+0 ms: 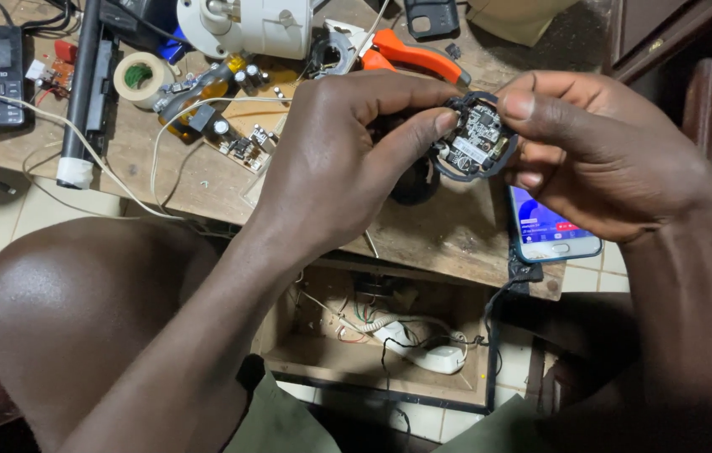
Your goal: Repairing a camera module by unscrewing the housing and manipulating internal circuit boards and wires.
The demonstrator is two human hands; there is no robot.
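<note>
We are holding a small round circuit board [477, 141] in its black ring above the wooden surface [448, 231], left hand [335, 164] and right hand [603, 147] both pinching its rim, face tilted up for viewing. A smartphone [550, 231] is lying near the surface's edge; orange-handled pliers [415, 54] are resting behind.

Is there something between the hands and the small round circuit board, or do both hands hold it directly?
Nothing visible stands between. The left hand and the right hand both touch the round circuit board directly, fingertips on its black rim, above the wooden table. The smartphone lies below the right hand, apart from the board.
</note>
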